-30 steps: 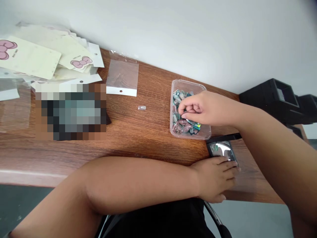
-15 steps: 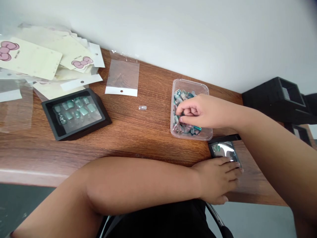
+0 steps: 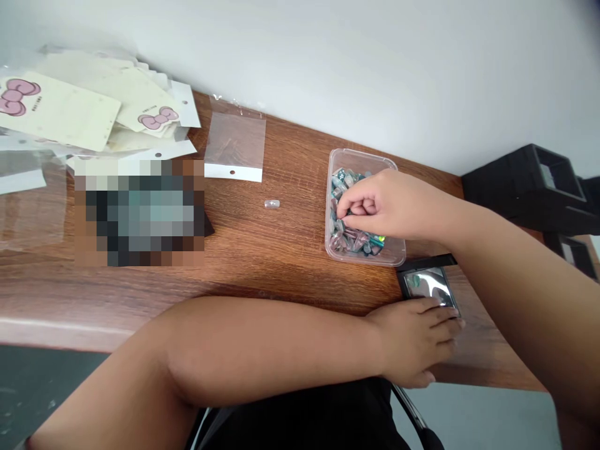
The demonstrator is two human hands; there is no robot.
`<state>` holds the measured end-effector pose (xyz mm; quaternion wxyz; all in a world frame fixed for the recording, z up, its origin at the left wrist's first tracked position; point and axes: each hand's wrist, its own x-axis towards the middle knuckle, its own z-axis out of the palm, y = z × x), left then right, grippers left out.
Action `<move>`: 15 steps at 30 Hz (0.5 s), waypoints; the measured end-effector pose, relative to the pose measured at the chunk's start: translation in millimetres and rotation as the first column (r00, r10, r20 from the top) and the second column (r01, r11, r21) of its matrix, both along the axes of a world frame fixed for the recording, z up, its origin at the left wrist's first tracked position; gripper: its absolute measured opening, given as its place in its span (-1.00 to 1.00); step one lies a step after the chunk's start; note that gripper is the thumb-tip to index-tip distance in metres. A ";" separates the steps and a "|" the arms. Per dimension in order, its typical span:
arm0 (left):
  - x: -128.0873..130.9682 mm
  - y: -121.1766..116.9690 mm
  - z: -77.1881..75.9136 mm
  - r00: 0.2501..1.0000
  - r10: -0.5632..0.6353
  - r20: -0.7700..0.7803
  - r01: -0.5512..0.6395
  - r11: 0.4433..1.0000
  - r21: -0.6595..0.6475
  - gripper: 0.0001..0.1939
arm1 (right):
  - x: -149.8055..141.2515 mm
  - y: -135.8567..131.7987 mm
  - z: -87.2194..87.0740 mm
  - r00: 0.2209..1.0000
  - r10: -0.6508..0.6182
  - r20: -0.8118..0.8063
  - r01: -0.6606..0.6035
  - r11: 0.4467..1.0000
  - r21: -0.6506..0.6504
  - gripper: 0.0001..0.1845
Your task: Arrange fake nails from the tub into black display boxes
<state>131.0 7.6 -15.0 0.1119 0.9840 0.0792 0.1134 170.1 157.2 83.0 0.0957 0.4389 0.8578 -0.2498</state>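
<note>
My right hand (image 3: pixel 375 206) reaches into a clear plastic tub (image 3: pixel 332 250) of loose press-on nails (image 3: pixel 356 240) in green, clear and pink tones. Its thumb and index finger pinch together among the nails; what lies between the tips is hidden. My left hand (image 3: pixel 415 340) lies flat with fingers spread, its fingertips on the near part of a small black-framed case (image 3: pixel 424 284) with a shiny clear window. Something green shows inside that window. One pale nail (image 3: pixel 272 204) rests alone on the wooden table (image 3: pixel 295 250), left of the tub.
Left on the table, a dark object (image 3: pixel 140 215) is pixelated. Behind it, cream cards with pink bows (image 3: pixel 84 112) and clear bags are heaped by the wall. A clear bag with a white strip (image 3: pixel 234 147) lies nearby. Black boxes (image 3: pixel 510 187) stand at the far right.
My right hand has lifted slightly within the tub, its fingers still pinched. My left hand stays on the case. The view has shifted a little, and the box at left is now pixelated.
</note>
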 end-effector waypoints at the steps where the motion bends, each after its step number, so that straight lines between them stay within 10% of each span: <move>1: -0.1 -0.3 -0.5 1.000 0.002 0.006 -0.002 1.000 -0.001 -0.38 | 0.6 0.5 0.3 1.000 -0.006 0.007 0.006 1.000 0.009 -0.84; 15: 1.0 -0.3 -1.2 1.000 0.004 0.015 -0.005 1.000 0.008 -0.40 | 7.0 1.6 -1.6 0.990 0.130 0.051 -0.138 0.969 0.207 -0.75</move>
